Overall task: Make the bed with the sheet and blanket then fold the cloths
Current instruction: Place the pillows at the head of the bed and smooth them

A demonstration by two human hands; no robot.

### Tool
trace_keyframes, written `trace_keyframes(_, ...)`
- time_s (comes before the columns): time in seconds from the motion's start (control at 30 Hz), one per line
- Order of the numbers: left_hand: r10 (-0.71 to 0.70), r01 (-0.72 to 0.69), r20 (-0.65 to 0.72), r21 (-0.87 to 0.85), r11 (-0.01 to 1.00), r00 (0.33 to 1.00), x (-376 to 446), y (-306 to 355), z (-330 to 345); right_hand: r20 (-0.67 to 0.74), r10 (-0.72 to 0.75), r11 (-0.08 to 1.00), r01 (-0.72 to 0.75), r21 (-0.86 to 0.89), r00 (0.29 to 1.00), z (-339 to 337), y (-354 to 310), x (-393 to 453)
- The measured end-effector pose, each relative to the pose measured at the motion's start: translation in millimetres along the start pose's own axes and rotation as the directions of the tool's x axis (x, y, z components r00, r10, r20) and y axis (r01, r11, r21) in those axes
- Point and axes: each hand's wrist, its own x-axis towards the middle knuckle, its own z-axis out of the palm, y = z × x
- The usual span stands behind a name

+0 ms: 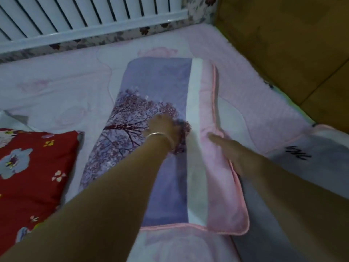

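A folded cloth (151, 87) lies lengthwise on the bed; it is lilac with a printed pink blossom tree, a white band and a pink piped edge. My left hand (166, 129), with a thin bangle at the wrist, presses flat on the tree print near the cloth's middle. My right hand (226, 146) rests with straight fingers on the pink folded edge (222, 186) at the cloth's right side. Under the cloth the pale pink sheet (66, 87) covers the mattress.
A red flowered pillow (32, 159) lies at the left. A grey cloth with black writing (311, 154) sits at the right edge of the bed. A white radiator (75, 17) runs along the far wall, and a brown headboard (292, 44) stands at the right.
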Motion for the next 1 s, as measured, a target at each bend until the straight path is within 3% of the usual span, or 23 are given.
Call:
trace_keyframes(0.07, -0.210, 0.215, -0.064, 0.089, 0.972, 0.976, -2, -47, -1, -0.011, 0.046, 0.947, -0.047, -0.318, 0.999, 9, 0, -5)
trace_keyframes(0.13, -0.317, 0.318, -0.026, 0.078, 0.945, 0.948, -7, -87, 3, -0.065, 0.009, 0.874, -0.040, -0.485, 0.998, 27, 4, -6)
trace_keyframes(0.23, -0.364, 0.365, -0.046, 0.021, 0.931, 0.930, -11, -114, 13, -0.093, -0.083, 0.787, 0.008, -0.616, 0.992, 40, 11, -3)
trace_keyframes(0.4, -0.554, 0.536, -0.089, -0.167, 0.828, 0.828, 3, -166, 11, -0.121, -0.168, 0.673, 0.024, -0.739, 0.978, 53, 17, 3)
trace_keyframes(0.47, -0.525, 0.510, -0.084, -0.153, 0.847, 0.847, 5, -176, 15, -0.169, -0.199, 0.656, 0.003, -0.755, 0.965, 55, 19, 3)
trace_keyframes(0.63, -0.282, 0.265, -0.235, -0.101, 0.959, 0.930, -13, -148, -6, -0.157, -0.273, 0.651, 0.062, -0.756, 0.949, 56, 12, -5)
trace_keyframes(0.83, -0.155, 0.134, -0.423, -0.077, 0.988, 0.893, -22, -74, -35, -0.194, -0.483, 0.676, 0.223, -0.702, 0.854, 25, -35, -15)
trace_keyframes(1.0, -0.188, 0.059, -0.499, -0.263, 0.963, 0.846, -15, 1, -41, -0.190, -0.674, 0.500, 0.252, -0.828, 0.714, -48, -88, -4)
